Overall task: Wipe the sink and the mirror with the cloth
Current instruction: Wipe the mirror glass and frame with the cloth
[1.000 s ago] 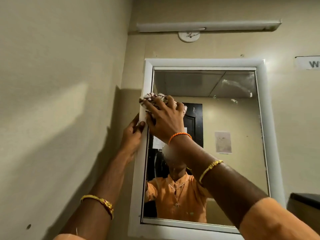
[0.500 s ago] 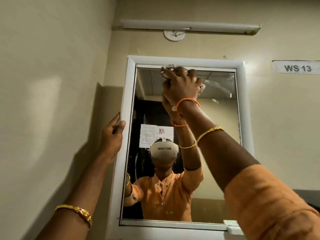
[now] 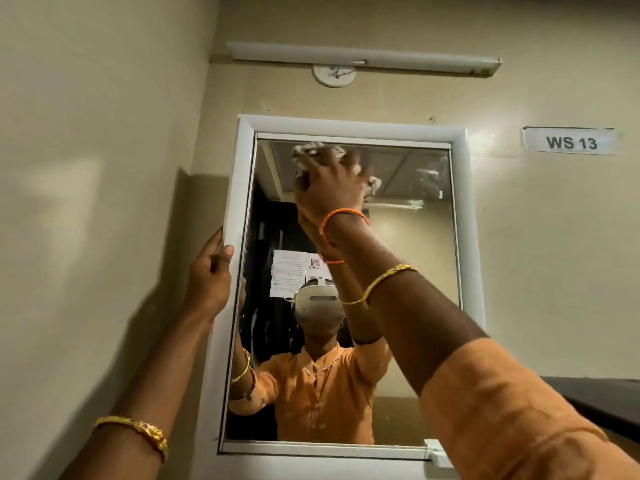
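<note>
A white-framed mirror (image 3: pixel 408 258) hangs on the beige wall in front of me. My right hand (image 3: pixel 330 188) presses a crumpled light patterned cloth (image 3: pixel 311 148) against the glass near the top, left of centre. The cloth shows above and right of my fingers; most of it is hidden under the hand. My left hand (image 3: pixel 209 275) grips the mirror's left frame edge at mid height, thumb on the front. The sink is not in view.
A tube light fixture (image 3: pixel 363 58) and a round wall fitting (image 3: pixel 334 76) sit above the mirror. A label reading WS 13 (image 3: pixel 571 142) is on the wall to the right. A dark ledge (image 3: pixel 595 396) juts out at lower right. A side wall is close on the left.
My right hand carried the cloth from the mirror's upper left edge up and rightwards to the top of the glass, then slightly down. My left hand kept its grip on the frame.
</note>
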A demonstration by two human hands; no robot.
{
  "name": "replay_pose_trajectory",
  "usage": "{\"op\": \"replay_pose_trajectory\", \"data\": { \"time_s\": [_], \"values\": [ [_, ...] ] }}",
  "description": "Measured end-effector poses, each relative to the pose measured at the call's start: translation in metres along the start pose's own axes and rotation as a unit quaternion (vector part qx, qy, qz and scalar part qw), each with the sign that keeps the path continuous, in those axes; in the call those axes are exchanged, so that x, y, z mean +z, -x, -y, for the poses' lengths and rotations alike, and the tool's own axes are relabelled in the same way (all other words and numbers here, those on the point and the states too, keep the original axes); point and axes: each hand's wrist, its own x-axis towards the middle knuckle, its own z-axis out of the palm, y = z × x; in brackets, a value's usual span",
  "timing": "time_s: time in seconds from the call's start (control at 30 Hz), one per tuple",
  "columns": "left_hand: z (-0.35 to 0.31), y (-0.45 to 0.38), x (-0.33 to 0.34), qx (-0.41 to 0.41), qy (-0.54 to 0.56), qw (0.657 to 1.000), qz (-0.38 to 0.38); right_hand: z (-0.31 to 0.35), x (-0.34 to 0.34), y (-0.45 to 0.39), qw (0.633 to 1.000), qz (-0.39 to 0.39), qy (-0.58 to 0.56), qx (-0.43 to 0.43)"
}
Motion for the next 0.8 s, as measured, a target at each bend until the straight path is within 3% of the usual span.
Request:
{"op": "replay_pose_trajectory", "data": {
  "time_s": [0.17,0.27,0.47,0.63,0.8],
  "values": [
    [-0.010,0.006,0.001,0.020,-0.018,1.000,0.000,-0.013,-0.005,-0.006,0.999,-0.001,0.019,-0.026],
    [-0.009,0.006,0.007,0.038,-0.025,0.998,-0.035,-0.051,-0.009,-0.008,0.999,-0.028,0.010,0.022],
    [-0.013,0.011,0.009,0.035,-0.014,0.999,-0.035,-0.131,-0.032,-0.014,0.981,-0.063,0.048,0.177],
    [-0.023,0.020,0.013,0.028,-0.002,0.999,-0.029,-0.142,-0.038,0.002,0.972,-0.069,0.056,0.218],
    [-0.029,0.024,0.014,0.011,-0.005,0.999,-0.037,-0.136,-0.022,0.074,0.970,-0.081,0.074,0.217]
  ]
}}
